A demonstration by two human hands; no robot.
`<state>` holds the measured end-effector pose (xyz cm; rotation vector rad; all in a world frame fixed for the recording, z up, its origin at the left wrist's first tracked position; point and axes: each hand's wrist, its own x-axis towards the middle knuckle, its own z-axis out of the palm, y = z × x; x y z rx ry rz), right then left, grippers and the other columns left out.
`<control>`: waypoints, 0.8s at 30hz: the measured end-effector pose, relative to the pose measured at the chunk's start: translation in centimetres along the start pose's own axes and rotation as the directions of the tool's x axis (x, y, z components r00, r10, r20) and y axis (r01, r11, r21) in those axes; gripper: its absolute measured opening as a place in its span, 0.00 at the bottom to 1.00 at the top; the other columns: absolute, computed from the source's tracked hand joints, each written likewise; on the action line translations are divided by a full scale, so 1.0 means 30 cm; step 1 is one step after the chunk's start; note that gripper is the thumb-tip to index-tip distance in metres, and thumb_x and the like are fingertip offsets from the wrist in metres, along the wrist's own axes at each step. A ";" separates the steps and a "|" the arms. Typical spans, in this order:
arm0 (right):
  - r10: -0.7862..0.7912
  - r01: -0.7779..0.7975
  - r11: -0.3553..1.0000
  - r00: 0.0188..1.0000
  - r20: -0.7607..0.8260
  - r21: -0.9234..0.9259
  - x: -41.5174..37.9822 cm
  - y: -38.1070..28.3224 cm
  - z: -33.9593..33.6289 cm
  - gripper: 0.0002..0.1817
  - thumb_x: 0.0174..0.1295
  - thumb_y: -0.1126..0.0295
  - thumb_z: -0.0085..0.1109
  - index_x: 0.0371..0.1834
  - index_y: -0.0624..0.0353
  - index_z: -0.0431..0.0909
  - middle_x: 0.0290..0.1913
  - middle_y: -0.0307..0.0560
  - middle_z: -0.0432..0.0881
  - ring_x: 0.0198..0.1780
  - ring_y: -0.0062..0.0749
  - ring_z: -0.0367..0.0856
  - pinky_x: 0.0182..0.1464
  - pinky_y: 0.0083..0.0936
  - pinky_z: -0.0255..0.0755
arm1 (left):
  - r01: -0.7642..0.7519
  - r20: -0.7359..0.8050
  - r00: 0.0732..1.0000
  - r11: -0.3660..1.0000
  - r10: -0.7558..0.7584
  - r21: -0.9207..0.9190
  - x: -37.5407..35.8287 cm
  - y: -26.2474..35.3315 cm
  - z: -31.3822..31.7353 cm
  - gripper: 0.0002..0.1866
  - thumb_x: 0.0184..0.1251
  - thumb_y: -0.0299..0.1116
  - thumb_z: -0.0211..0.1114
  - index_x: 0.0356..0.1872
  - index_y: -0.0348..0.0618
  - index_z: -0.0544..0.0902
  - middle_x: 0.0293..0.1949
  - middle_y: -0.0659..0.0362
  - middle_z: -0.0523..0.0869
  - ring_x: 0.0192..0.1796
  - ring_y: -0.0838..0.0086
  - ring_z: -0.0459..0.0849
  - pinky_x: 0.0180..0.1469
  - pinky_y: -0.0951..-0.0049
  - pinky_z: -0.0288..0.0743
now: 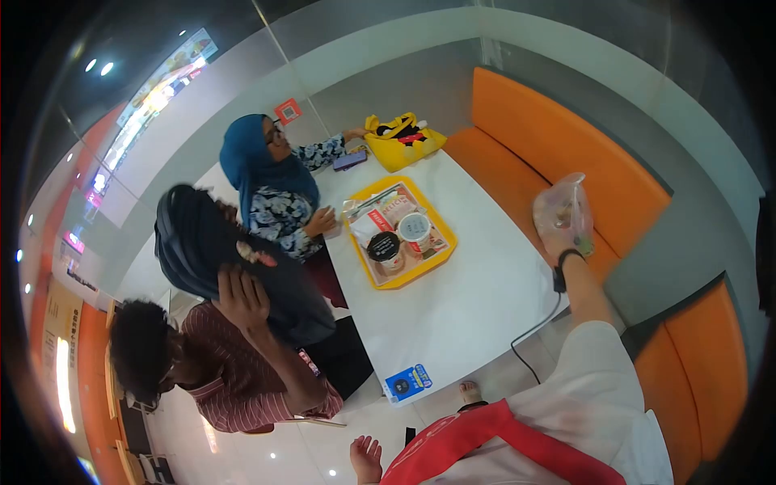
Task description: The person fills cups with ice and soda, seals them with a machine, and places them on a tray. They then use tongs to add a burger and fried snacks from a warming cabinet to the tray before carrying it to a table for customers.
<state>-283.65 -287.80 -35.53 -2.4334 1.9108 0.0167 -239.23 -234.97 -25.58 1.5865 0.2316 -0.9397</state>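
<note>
My right arm stretches over the table's right edge toward the orange bench. At its end my right hand (pixel 554 242) is closed on a clear plastic bag (pixel 572 212) with something green and pale inside; the bag partly hides my fingers. A black band and a cable are at that wrist. Low in the view, my left hand (pixel 366 457) hangs beside my red apron (pixel 461 440), fingers loosely curled and apart, holding nothing. On the white table (pixel 477 307) lies a yellow tray (pixel 447 257), with a black-lidded cup (pixel 385 249) and a white-lidded cup (pixel 415 230) on it.
An orange bench (pixel 558 129) runs along the wall. A yellow bag (pixel 404 144) and a purple phone (pixel 350 161) are at the table's far end, near a seated person (pixel 279 202). Two more people are at the left. A blue card (pixel 408 382) lies at the near corner.
</note>
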 end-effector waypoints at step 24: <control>-0.076 -0.238 0.804 0.867 0.492 0.545 -1.104 -0.769 -0.107 0.13 0.51 0.60 0.51 0.24 0.58 0.79 0.17 0.41 0.78 0.17 0.30 0.75 0.26 0.30 0.73 | 0.145 0.283 0.947 0.988 -0.152 0.046 0.127 0.079 -0.708 0.22 0.58 0.47 0.52 0.49 0.43 0.68 0.47 0.56 0.72 0.47 0.64 0.70 0.48 0.65 0.65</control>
